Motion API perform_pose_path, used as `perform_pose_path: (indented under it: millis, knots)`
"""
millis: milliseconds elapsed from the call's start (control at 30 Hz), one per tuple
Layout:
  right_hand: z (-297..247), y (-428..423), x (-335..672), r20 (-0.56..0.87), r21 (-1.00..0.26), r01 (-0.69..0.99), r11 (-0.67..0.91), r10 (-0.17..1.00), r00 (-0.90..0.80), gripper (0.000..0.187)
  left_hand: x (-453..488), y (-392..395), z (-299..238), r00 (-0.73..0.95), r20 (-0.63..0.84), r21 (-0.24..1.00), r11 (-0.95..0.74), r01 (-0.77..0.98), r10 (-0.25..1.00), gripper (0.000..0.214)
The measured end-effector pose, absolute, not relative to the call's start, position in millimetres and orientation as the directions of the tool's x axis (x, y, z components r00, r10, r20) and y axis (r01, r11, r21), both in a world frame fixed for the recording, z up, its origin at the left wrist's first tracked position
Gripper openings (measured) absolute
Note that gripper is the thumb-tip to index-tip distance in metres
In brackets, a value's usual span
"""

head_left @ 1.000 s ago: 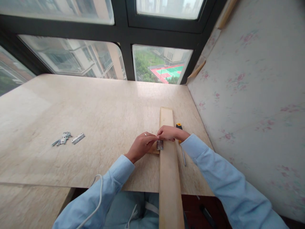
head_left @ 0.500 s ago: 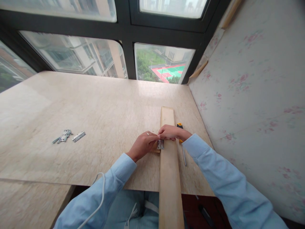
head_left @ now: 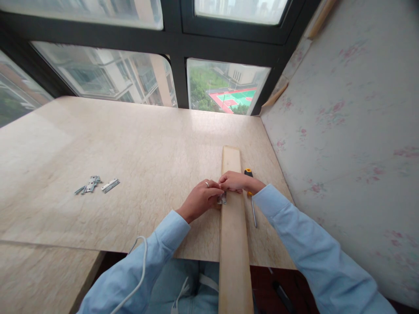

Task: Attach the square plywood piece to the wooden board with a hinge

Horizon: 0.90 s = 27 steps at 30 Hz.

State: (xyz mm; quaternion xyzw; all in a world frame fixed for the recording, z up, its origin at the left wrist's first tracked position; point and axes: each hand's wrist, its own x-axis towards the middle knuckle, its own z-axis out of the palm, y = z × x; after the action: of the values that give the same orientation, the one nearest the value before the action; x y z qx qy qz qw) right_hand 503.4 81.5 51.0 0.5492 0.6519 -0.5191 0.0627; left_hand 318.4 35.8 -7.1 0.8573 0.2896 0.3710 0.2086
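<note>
A: Which step in hand?

B: Fine fingertip work, by the look of it, at the metal hinge (head_left: pixel 224 199). Set at the left edge of the long board (head_left: pixel 234 244), just on the near side of the fingers.

A: And the grip?

B: For the left hand (head_left: pixel 200 199), a place left of the board; for the right hand (head_left: pixel 236 181), a place across the top of the board. Fingertips of both close together, right by the hinge. Clamped on something small, or on nothing? Impossible to say — too well hidden.

A: What to ask of the next move?

B: Most likely a light touch: small shifts of the fingers, steady wrists, no nudge to hinge or board.

A: Now count.

B: One long board, out past the near edge of the surface (head_left: pixel 147 144). One hinge at the board. One screwdriver (head_left: pixel 254 212), just right of the board, partly behind the right wrist. Well left of the board, one loose metal plate (head_left: pixel 110 186) and, beside it, one small pile (head_left: pixel 92 184) of metal pieces.

A: How many in the pile?

B: Several, including thin ones like screws — overlapping, too small for a sure number.
</note>
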Motion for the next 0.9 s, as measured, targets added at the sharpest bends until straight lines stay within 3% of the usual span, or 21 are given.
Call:
perform_pose_path:
  millis: [233,467,633,767,900]
  knots:
    - [53.6,79.6,503.4,-0.657,-0.623,0.762,-0.177,0.648,-0.386,0.013,316.6,29.1,-5.5,0.525,0.528,0.544,-0.740,0.394,0.668,0.016]
    - [53.8,78.6,502.6,-0.670,-0.617,0.761,-0.203,0.643,-0.371,0.013,316.8,28.5,-7.7,0.501,0.529,0.596,-0.720,0.356,0.685,0.020]
    - [52.8,78.6,503.6,-0.666,-0.629,0.751,-0.201,0.637,-0.387,0.019,310.7,27.4,-9.1,0.404,0.511,0.620,-0.651,0.437,0.758,0.023]
    - [51.4,79.2,504.7,-0.662,-0.635,0.749,-0.191,0.634,-0.399,0.022,304.3,26.4,-13.7,0.106,0.398,0.750,-0.390,0.534,0.911,0.025]
    - [51.9,78.8,505.6,-0.660,-0.638,0.746,-0.191,0.634,-0.402,0.023,301.8,22.0,-14.1,-0.061,-0.006,0.975,0.019,0.222,0.998,0.038]
